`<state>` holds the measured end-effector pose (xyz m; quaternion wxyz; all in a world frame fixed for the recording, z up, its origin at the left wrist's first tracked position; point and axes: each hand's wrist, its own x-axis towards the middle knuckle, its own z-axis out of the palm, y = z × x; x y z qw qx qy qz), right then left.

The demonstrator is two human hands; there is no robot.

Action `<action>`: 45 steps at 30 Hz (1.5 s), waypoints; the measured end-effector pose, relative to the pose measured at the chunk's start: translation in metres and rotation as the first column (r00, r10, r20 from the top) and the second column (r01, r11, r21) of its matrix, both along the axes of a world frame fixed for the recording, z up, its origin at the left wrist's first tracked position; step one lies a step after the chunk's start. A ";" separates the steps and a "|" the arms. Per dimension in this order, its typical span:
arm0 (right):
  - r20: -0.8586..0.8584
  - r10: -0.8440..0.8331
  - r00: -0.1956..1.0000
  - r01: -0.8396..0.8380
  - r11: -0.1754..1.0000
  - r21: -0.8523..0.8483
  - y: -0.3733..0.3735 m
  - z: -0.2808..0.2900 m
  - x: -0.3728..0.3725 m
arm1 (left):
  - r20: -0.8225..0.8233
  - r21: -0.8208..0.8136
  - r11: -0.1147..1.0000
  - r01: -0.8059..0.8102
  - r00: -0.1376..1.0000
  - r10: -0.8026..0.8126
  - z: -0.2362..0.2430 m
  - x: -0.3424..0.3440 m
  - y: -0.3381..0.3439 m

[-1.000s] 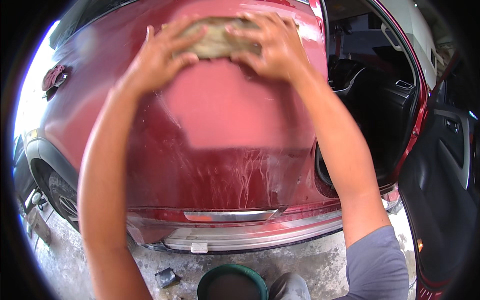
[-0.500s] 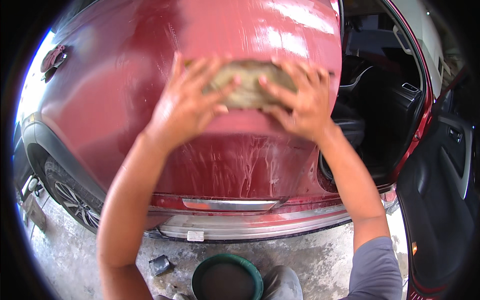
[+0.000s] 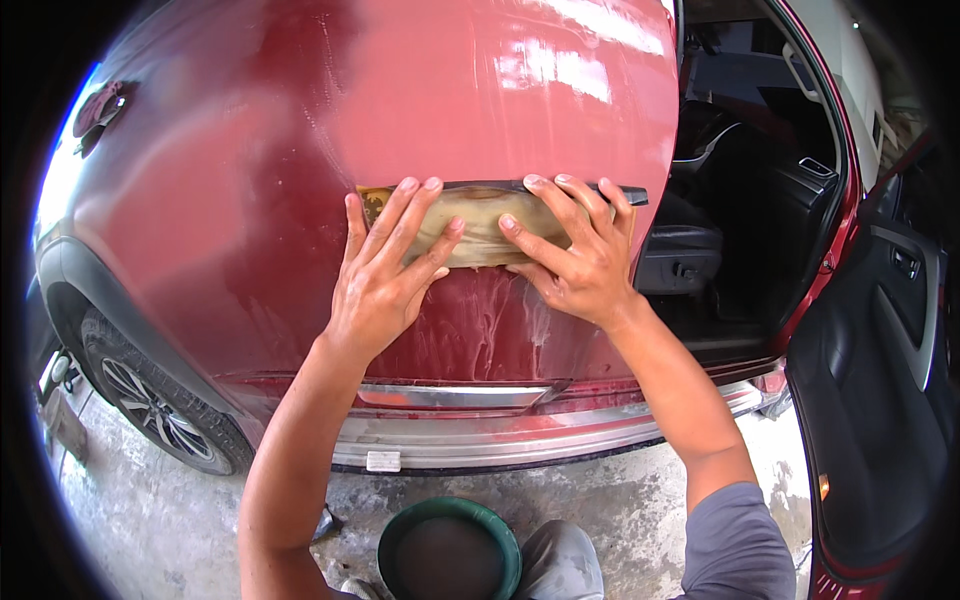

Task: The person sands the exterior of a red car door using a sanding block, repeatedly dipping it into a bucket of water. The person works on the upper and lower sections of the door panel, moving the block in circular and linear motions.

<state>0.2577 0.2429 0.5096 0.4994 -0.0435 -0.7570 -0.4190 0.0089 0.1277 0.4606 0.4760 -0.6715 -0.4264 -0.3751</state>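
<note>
Concrete floor (image 3: 640,510) underlies a red car door (image 3: 450,330). Left hand (image 3: 378,285) and right hand (image 3: 590,268), each grip clamped about the sandpaper-wrapped block (image 3: 482,222), have drawn it down to the lower edge of the pale patch (image 3: 450,120), which now lies exposed above.

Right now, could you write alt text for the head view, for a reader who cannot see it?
A person's left hand and right hand hold a tan sheet, possibly sandpaper, against a red car door. Below, a green basin of dark liquid stands on the concrete floor; to the right, another door is open.
</note>
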 end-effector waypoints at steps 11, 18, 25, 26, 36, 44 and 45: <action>0.054 0.068 0.996 -0.064 0.995 -0.071 0.011 0.202 -0.051 | 0.091 -0.213 0.974 -0.080 0.991 0.102 0.212 -0.039 -0.034; 0.003 0.034 0.999 -0.033 0.999 -0.018 0.003 -0.002 -0.007 | -0.053 -0.034 0.999 -0.039 0.998 0.037 0.009 -0.018 -0.005; -0.008 0.072 0.997 -0.070 0.990 0.120 0.019 0.157 -0.014 | -0.224 0.159 0.984 -0.076 0.968 0.111 0.177 -0.043 0.010; 0.032 0.042 0.999 -0.041 0.998 -0.054 0.011 0.178 -0.014 | -0.126 0.010 0.992 -0.128 0.984 0.128 0.199 -0.027 -0.011; -0.067 0.050 0.997 -0.050 0.999 -0.003 0.007 0.062 0.008 | -0.077 0.066 0.998 0.020 0.997 -0.015 0.087 0.001 0.005; 0.001 -0.018 1.000 0.018 0.999 0.047 -0.028 -0.003 0.017 | -0.181 -0.067 0.978 -0.196 0.967 0.181 0.033 0.036 -0.062; 0.066 0.018 0.998 -0.013 0.998 -0.062 -0.048 -0.026 0.020 | -0.203 -0.054 0.989 -0.134 0.972 0.120 0.028 0.044 -0.067</action>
